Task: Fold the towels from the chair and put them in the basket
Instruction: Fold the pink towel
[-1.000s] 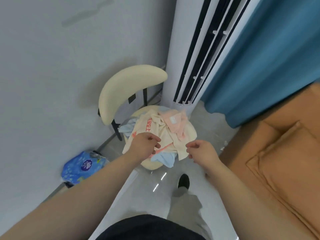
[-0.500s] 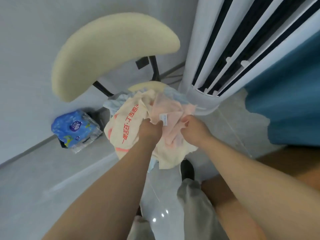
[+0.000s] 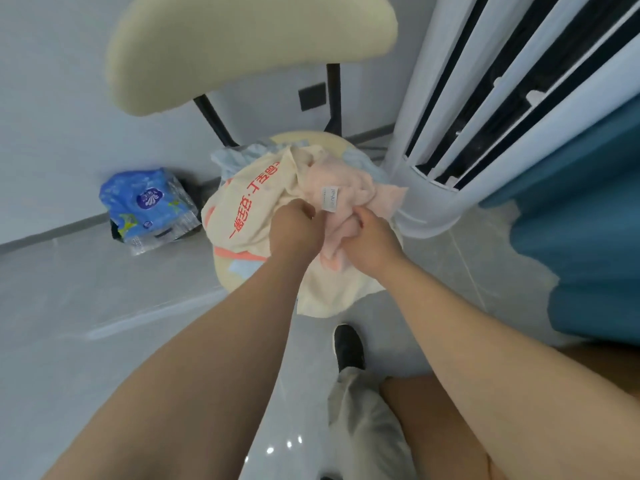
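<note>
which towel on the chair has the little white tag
The pink towel on top; the cream towel carries red lettering instead, and the blue towel looks plain.

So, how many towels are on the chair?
3: cream towel at left; pink towel on top, gripped by left hand and right hand; light blue towel beneath, at the back. More may be hidden.

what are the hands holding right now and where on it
Both hands grip the pink towel: left hand beside its white label, right hand on the bunched fold just right of it.
</note>
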### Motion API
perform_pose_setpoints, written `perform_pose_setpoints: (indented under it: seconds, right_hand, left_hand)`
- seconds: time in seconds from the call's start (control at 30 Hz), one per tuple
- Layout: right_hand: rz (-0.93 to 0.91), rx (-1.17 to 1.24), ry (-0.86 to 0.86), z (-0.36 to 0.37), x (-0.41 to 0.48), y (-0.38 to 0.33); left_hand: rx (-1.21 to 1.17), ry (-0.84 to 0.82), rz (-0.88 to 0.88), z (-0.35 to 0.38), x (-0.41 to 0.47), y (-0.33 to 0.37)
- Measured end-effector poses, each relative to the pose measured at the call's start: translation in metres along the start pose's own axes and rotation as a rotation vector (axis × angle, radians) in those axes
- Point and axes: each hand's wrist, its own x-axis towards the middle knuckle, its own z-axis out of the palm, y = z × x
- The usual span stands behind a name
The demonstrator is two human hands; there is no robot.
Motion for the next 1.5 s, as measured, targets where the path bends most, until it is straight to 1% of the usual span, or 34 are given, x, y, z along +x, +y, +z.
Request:
perform_pose_setpoints:
  seconds: [0.1, 0.27, 0.37, 0.47, 0.57, 0.6, 0.67, 0.7, 0.8, 0.87, 0.93, 1.0, 1.07, 1.17, 1.27, 1.33, 1.43, 1.5]
  right_hand:
    - [-0.054, 0.024, 0.102, 0.013, 0.0, 0.009]
    - [-0.217, -0.032, 0.357, 0.04, -0.011, 0.025]
    - [-0.366, -0.033, 0.508, 0.059, -0.022, 0.033]
    - [-0.576, 0.012, 0.581, 0.078, -0.037, 0.035]
    - [-0.722, 0.186, 0.566, 0.09, -0.066, 0.035]
    - [-0.771, 0.199, 0.553, 0.093, -0.077, 0.039]
    - [-0.871, 0.148, 0.513, 0.097, -0.105, 0.049]
    - [-0.907, 0.14, 0.463, 0.099, -0.121, 0.057]
    - [-1.004, 0.063, 0.284, 0.107, -0.174, 0.082]
    - [-1.048, 0.087, 0.125, 0.112, -0.206, 0.088]
    - [-1.046, 0.196, -0.086, 0.12, -0.228, 0.088]
    - [-0.954, 0.22, -0.281, 0.13, -0.242, 0.094]
    - [-0.897, 0.2, -0.38, 0.143, -0.246, 0.102]
    - [-0.86, 0.114, -0.48, 0.162, -0.243, 0.109]
    - [-0.74, -0.063, -0.625, 0.184, -0.229, 0.104]
    - [-0.681, -0.149, -0.621, 0.2, -0.218, 0.097]
    - [-0.654, -0.159, -0.528, 0.228, -0.201, 0.083]
    - [-0.68, -0.143, -0.575, 0.247, -0.185, 0.077]
  left_hand:
    - [-0.094, 0.096, 0.126, 0.005, -0.017, -0.008]
    - [-0.339, 0.208, 0.29, 0.005, -0.061, -0.007]
    - [-0.477, 0.27, 0.427, 0.001, -0.084, -0.011]
    - [-0.545, 0.37, 0.504, -0.001, -0.118, -0.023]
    - [-0.561, 0.477, 0.529, 0.004, -0.162, -0.036]
    - [-0.563, 0.521, 0.531, 0.008, -0.18, -0.042]
    - [-0.567, 0.616, 0.503, 0.011, -0.217, -0.052]
    - [-0.577, 0.655, 0.471, 0.01, -0.235, -0.056]
    - [-0.615, 0.715, 0.371, 0.003, -0.288, -0.071]
    - [-0.574, 0.745, 0.322, -0.008, -0.31, -0.079]
    - [-0.539, 0.779, 0.276, -0.019, -0.324, -0.091]
    - [-0.526, 0.803, 0.214, -0.026, -0.333, -0.108]
    - [-0.523, 0.82, 0.165, -0.027, -0.338, -0.133]
    - [-0.545, 0.824, 0.11, -0.026, -0.336, -0.17]
    - [-0.607, 0.812, 0.068, -0.023, -0.323, -0.209]
    - [-0.617, 0.776, 0.044, -0.018, -0.312, -0.237]
    - [-0.626, 0.7, 0.03, -0.009, -0.294, -0.276]
    - [-0.644, 0.652, 0.019, -0.004, -0.282, -0.303]
